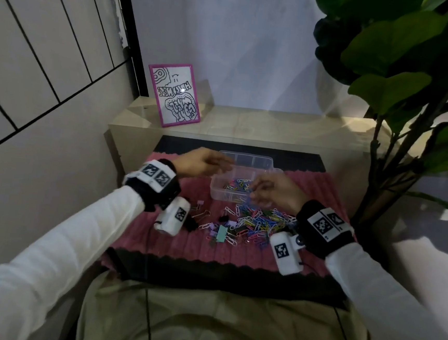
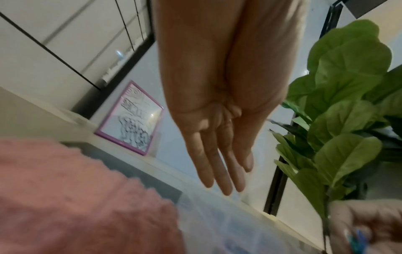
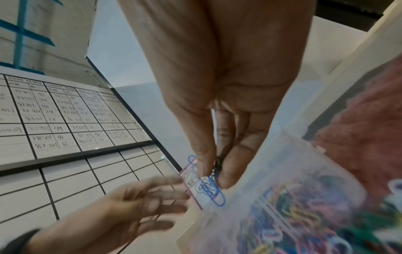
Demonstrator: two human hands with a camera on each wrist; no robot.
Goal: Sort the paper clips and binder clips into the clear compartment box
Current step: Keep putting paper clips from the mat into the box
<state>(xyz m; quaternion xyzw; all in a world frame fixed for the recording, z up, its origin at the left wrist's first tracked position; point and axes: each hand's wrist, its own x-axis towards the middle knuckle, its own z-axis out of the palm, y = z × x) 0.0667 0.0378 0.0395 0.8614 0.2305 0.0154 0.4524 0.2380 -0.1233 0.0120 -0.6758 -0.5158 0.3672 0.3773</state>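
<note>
The clear compartment box [image 1: 269,164] stands on a pink mat [image 1: 321,189], with coloured paper clips [image 1: 236,186] in its near compartment. My left hand [image 1: 210,162] hovers over the box's left rim, fingers straight [image 2: 219,171] and holding nothing. My right hand [image 1: 256,191] is at the box's near right corner and pinches a few blue paper clips [image 3: 212,190] between thumb and fingers. A loose pile of paper clips [image 1: 260,220] and binder clips [image 1: 221,233] lies on the mat in front of the box.
A pink-framed drawing [image 1: 174,95] leans on the beige ledge [image 1: 262,127] behind the mat. A large-leafed plant [image 1: 403,85] rises at the right. A tiled wall [image 1: 37,58] closes the left side.
</note>
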